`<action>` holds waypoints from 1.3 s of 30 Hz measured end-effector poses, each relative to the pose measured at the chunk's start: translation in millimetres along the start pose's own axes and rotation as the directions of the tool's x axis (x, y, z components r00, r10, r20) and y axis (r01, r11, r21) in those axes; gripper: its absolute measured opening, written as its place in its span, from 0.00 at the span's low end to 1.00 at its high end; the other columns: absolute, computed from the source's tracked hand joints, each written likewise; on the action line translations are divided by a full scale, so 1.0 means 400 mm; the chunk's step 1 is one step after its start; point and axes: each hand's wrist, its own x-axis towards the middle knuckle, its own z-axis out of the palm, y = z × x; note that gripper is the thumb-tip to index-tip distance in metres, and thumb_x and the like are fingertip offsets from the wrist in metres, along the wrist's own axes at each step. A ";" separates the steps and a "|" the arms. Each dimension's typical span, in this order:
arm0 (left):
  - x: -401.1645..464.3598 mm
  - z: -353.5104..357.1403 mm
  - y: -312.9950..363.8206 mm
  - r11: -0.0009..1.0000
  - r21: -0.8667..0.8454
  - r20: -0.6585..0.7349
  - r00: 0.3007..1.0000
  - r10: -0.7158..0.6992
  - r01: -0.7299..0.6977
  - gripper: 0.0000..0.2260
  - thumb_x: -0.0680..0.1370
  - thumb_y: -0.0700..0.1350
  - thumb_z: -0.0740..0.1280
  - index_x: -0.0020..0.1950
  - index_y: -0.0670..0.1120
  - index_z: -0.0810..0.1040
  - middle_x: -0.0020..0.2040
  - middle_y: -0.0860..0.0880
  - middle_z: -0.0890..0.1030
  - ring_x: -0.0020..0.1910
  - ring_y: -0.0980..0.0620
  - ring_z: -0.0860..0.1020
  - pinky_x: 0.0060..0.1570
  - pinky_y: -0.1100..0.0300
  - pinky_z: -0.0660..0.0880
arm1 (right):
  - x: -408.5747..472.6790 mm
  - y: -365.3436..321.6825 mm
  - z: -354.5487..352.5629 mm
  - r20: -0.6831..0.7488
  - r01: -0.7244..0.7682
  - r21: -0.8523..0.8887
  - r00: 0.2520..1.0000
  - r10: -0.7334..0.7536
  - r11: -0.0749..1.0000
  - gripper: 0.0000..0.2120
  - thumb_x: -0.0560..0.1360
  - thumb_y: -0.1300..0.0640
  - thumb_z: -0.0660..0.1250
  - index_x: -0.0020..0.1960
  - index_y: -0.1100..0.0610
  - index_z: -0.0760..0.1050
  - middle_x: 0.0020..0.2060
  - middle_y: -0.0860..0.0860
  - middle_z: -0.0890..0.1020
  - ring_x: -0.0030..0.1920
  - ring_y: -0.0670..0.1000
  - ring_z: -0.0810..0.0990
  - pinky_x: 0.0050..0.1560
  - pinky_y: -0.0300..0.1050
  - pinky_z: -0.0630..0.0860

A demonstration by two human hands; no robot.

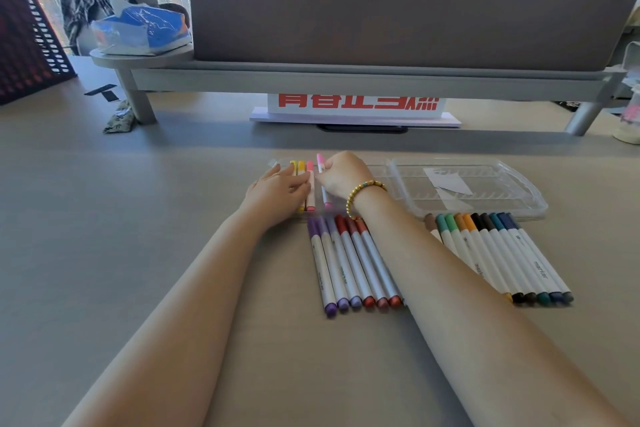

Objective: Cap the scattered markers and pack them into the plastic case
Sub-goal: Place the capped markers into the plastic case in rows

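A clear plastic case lies open on the desk; its lid half is at the right and its tray half is under my hands. Yellow, orange and salmon markers lie side by side in the tray. My right hand pinches a pink marker over the tray, tilted, just right of the salmon one. My left hand rests with straight fingers on the markers in the tray. A row of purple and red capped markers lies in front of the tray. A second row, brown through green to dark blue, lies right of my right forearm.
A grey monitor shelf with a fabric screen spans the back of the desk. A white sign with red characters stands under it. A dark mesh basket is at far left, a bottle at far right.
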 end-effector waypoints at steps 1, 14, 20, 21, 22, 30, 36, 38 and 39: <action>0.002 0.003 -0.005 1.000 0.015 0.008 1.000 0.007 -0.007 0.19 0.83 0.53 0.52 0.74 0.56 0.61 0.77 0.52 0.56 0.77 0.49 0.48 0.73 0.48 0.52 | 0.001 -0.002 0.007 0.005 -0.009 -0.027 1.000 0.010 1.000 0.10 0.77 0.58 0.61 0.53 0.63 0.76 0.40 0.55 0.78 0.41 0.53 0.78 0.42 0.44 0.77; 0.011 0.015 -0.017 0.998 -0.050 -0.010 1.000 -0.028 0.027 0.19 0.81 0.56 0.52 0.73 0.59 0.62 0.77 0.53 0.56 0.77 0.51 0.49 0.73 0.49 0.52 | -0.022 0.017 0.022 -0.028 0.136 -0.375 0.987 -0.158 0.917 0.11 0.79 0.57 0.59 0.54 0.59 0.77 0.48 0.56 0.80 0.48 0.55 0.78 0.44 0.44 0.72; 0.005 0.009 -0.013 0.996 -0.090 0.024 1.000 -0.015 0.017 0.20 0.81 0.54 0.53 0.74 0.58 0.60 0.77 0.52 0.54 0.77 0.51 0.47 0.75 0.49 0.48 | -0.035 0.051 0.027 -0.049 0.233 -0.469 0.956 -0.289 0.852 0.13 0.80 0.54 0.58 0.61 0.53 0.77 0.54 0.55 0.73 0.58 0.56 0.69 0.54 0.48 0.71; 0.005 0.007 -0.013 0.996 -0.088 0.031 0.999 -0.014 0.017 0.20 0.82 0.54 0.53 0.74 0.58 0.60 0.77 0.52 0.54 0.77 0.51 0.46 0.74 0.49 0.47 | -0.035 0.053 0.027 -0.048 0.228 -0.489 0.957 -0.287 0.842 0.14 0.80 0.54 0.58 0.63 0.52 0.76 0.55 0.55 0.72 0.59 0.57 0.68 0.55 0.48 0.70; 0.004 0.005 -0.013 0.996 -0.087 0.038 0.999 -0.015 0.018 0.20 0.82 0.54 0.53 0.74 0.58 0.59 0.78 0.52 0.53 0.77 0.51 0.46 0.74 0.49 0.47 | -0.036 0.053 0.024 -0.042 0.225 -0.507 0.958 -0.285 0.832 0.14 0.80 0.54 0.58 0.64 0.51 0.75 0.56 0.55 0.72 0.60 0.57 0.68 0.56 0.48 0.70; -0.049 0.006 0.004 0.972 -0.236 -0.281 0.956 -0.084 0.016 0.16 0.80 0.48 0.60 0.67 0.49 0.73 0.72 0.46 0.67 0.72 0.47 0.60 0.69 0.54 0.59 | -0.060 0.055 -0.011 0.003 0.205 -0.424 0.974 -0.225 0.882 0.15 0.80 0.56 0.58 0.64 0.50 0.74 0.56 0.56 0.72 0.60 0.58 0.69 0.59 0.50 0.70; -0.130 -0.014 0.060 0.967 -0.226 -0.289 0.940 -0.182 0.117 0.07 0.78 0.47 0.61 0.44 0.45 0.75 0.47 0.46 0.77 0.43 0.48 0.72 0.42 0.58 0.69 | -0.148 0.064 -0.034 -0.112 0.170 -0.197 0.975 -0.194 0.966 0.07 0.76 0.57 0.64 0.51 0.55 0.80 0.54 0.54 0.75 0.56 0.55 0.73 0.58 0.52 0.74; -0.146 -0.005 0.073 0.966 -0.191 -0.125 0.971 -0.203 0.177 0.12 0.77 0.51 0.62 0.36 0.47 0.73 0.44 0.45 0.79 0.42 0.47 0.74 0.42 0.58 0.70 | -0.182 0.062 -0.040 -0.067 0.184 -0.181 0.978 -0.199 0.966 0.07 0.76 0.56 0.66 0.51 0.55 0.81 0.54 0.54 0.76 0.56 0.55 0.74 0.57 0.51 0.75; -0.156 -0.004 0.077 0.965 -0.179 -0.063 0.977 -0.205 0.191 0.13 0.77 0.53 0.62 0.36 0.47 0.73 0.44 0.45 0.79 0.42 0.47 0.74 0.41 0.58 0.70 | -0.197 0.063 -0.042 -0.040 0.188 -0.181 0.979 -0.198 0.965 0.07 0.76 0.55 0.66 0.50 0.55 0.81 0.55 0.54 0.76 0.57 0.55 0.74 0.57 0.52 0.75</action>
